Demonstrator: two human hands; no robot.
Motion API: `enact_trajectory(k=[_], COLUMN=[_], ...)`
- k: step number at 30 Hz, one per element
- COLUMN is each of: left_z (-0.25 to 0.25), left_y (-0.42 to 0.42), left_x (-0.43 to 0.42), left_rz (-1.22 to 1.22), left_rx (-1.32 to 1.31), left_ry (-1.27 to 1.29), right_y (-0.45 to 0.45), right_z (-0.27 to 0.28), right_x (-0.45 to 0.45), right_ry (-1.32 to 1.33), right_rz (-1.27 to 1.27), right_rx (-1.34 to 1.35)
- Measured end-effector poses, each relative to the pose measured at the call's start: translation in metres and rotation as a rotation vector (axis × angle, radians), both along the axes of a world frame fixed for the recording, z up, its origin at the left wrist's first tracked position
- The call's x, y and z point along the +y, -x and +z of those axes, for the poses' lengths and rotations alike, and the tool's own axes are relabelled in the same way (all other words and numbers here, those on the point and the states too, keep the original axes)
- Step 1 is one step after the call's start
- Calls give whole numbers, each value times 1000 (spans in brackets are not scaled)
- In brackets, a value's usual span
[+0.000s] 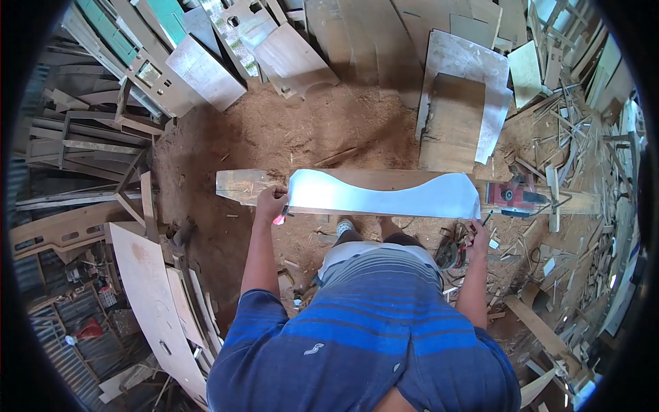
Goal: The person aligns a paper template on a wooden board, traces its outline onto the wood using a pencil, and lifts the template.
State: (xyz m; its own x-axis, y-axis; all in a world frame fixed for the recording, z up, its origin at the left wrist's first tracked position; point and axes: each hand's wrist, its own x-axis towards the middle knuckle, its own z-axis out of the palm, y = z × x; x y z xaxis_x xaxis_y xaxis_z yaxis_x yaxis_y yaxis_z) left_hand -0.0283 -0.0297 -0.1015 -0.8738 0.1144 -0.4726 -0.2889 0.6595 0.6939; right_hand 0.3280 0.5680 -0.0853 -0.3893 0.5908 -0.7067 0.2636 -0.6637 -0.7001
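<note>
A long white sheet template [384, 199] with a wavy, dipped far edge lies across a wooden plank [250, 187]. My left hand [272, 204] is closed at the template's left end, fingers pinching its edge. Just under that hand shows a small pink-and-white item [279, 220], too small to name. By the template's lower right corner, my right hand [476, 237] is closed, with a thin dark pencil [488, 218] sticking out from its fingers. The fingertips of this hand touch or nearly touch the corner; I cannot tell which.
A red power tool [513, 195] sits on the plank's right part. Boards [453, 117] lean at the back, and cut panels [154, 295] stand at left. Wood offcuts [570, 137] pile up on the right. Sawdust [309, 127] covers the floor.
</note>
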Motion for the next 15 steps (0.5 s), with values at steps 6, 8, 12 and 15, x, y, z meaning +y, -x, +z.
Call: enact_trajectory(k=[6, 8, 12, 15], left_z=[-6, -4, -1, 9], left_y=[-3, -4, -6, -9], left_x=[-2, -2, 1, 6], left_rz=[-14, 7, 30, 45], left_rx=[48, 28, 21, 31], left_ry=[62, 68, 80, 98], right_y=[0, -1, 2, 2], right_z=[-6, -7, -2, -2], right_x=[3, 4, 0, -1], right_ry=[27, 13, -16, -13], right_rz=[-39, -45, -51, -48], right_rx=[16, 1, -27, -33])
